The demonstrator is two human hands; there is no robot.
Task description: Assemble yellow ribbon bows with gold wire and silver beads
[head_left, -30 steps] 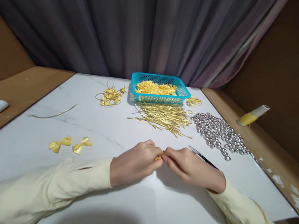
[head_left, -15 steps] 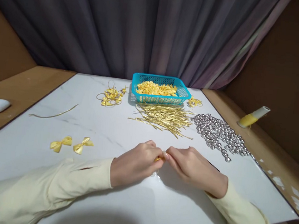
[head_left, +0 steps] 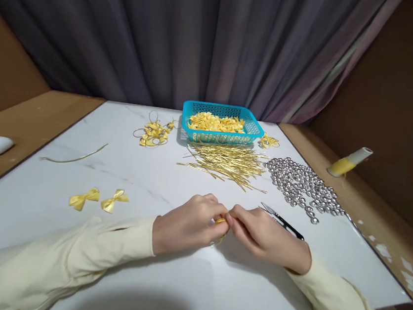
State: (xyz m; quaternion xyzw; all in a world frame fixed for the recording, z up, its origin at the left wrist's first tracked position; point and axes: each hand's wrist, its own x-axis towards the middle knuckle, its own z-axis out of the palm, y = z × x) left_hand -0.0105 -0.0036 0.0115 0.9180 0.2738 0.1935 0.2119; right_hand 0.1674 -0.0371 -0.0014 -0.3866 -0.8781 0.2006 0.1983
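Two hands, one view. Head: left hand (head_left: 192, 223) and right hand (head_left: 267, 234) meet fingertip to fingertip above the white table (head_left: 163, 274). Left thumb and forefinger pinch tightly on a small yellow piece (head_left: 220, 221); its edge shows between them. Right thumb and forefinger are pinched together at the right end of that same piece; most of their grip is hidden. Remaining fingers of both hands are curled in. A thin gold strand (head_left: 224, 235) hangs just below the fingertips; its ends cannot be made out. Black-handled snips (head_left: 284, 221) lie just beyond the right hand.

Handling (judged): piece likely very light, soft, satin-slick and easily creased; best held near its middle with a light pinch. Strand probably springy, thin enough to slip; hold it close to the piece.
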